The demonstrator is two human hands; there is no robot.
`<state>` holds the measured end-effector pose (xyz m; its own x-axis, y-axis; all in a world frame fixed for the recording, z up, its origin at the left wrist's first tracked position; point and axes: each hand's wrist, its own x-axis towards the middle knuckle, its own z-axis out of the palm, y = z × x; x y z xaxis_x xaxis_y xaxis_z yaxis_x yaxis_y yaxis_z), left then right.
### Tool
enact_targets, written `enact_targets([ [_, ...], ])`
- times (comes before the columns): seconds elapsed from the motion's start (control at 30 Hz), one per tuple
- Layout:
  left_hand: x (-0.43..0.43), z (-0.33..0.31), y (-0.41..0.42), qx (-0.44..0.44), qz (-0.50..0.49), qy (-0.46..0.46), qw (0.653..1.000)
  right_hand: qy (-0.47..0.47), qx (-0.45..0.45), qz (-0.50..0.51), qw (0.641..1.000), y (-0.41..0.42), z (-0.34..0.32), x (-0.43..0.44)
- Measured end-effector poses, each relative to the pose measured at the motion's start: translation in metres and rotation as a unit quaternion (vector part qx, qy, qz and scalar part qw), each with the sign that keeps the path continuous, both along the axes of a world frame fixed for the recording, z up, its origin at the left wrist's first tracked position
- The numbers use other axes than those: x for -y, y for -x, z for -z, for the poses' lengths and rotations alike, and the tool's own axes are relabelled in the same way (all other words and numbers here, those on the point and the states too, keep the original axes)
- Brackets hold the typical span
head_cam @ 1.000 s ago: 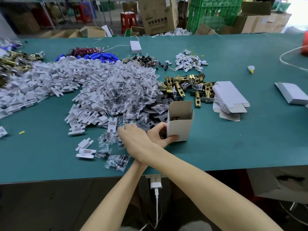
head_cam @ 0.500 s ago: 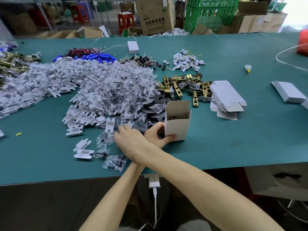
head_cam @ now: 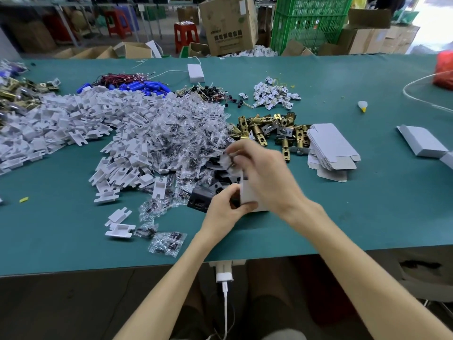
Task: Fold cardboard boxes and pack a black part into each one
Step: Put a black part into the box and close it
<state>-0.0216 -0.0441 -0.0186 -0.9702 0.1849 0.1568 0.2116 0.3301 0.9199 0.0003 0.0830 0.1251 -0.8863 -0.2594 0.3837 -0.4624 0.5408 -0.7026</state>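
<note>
Centrally, the left hand point(head_cam: 221, 211) grips the lower near corner of a small white cardboard box point(head_cam: 247, 196), its thumb pressed on the box's face. The box stands on the green bench point(head_cam: 61, 231), largely hidden by both hands. The right hand point(head_cam: 266, 177) is above and over the box, motion-blurred, its fingers point(head_cam: 236, 150) curled and pinching a small pale piece point(head_cam: 226, 160) that is too blurred to name. Whether the box top is folded cannot be told.

A black part point(head_cam: 201, 200) lies on the bench just left of the left hand, touching the edge of a heap of clear screw packets point(head_cam: 186, 133). A few loose packets point(head_cam: 168, 244) lie nearer the bench edge, beside two white inserts point(head_cam: 119, 224). Left of the heap spreads a wide pile of the same white inserts point(head_cam: 73, 123).

Beyond the right hand is a cluster of brass latch bolts point(head_cam: 269, 128), and just to its right a stack of flat box blanks point(head_cam: 331, 148). Another flat white stack point(head_cam: 421, 141) lies well apart near the right edge.

Farther back on the bench are blue cylinders point(head_cam: 147, 85), a bundle of black-tipped wires point(head_cam: 213, 93), small white tagged pieces point(head_cam: 272, 95) and a white block point(head_cam: 195, 72) with a cable. A white charger point(head_cam: 224, 276) hangs at the near bench edge. Behind the bench stand a brown carton point(head_cam: 228, 23), green crates point(head_cam: 311, 20) and a red stool point(head_cam: 186, 35).
</note>
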Motion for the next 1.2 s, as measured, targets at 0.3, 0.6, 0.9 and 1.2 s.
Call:
enact_targets([
  [0.3, 0.002, 0.000, -0.002, 0.011, 0.000, -0.029, 1.000, -0.069, -0.066, 0.073, 0.993, 0.015, -0.004, -0.046],
  [0.6, 0.002, 0.000, -0.002, 0.024, -0.005, -0.033, 0.999, -0.195, -0.145, 0.098, 0.965, 0.011, 0.006, -0.043],
  [0.9, 0.002, -0.001, -0.003, 0.017, -0.004, -0.034, 0.999, -0.230, -0.135, 0.101, 0.959, 0.012, 0.014, -0.041],
  [1.2, 0.001, 0.000, -0.001, 0.015, -0.009, -0.022, 1.000, -0.292, -0.114, 0.100, 0.944, 0.021, 0.015, -0.027],
])
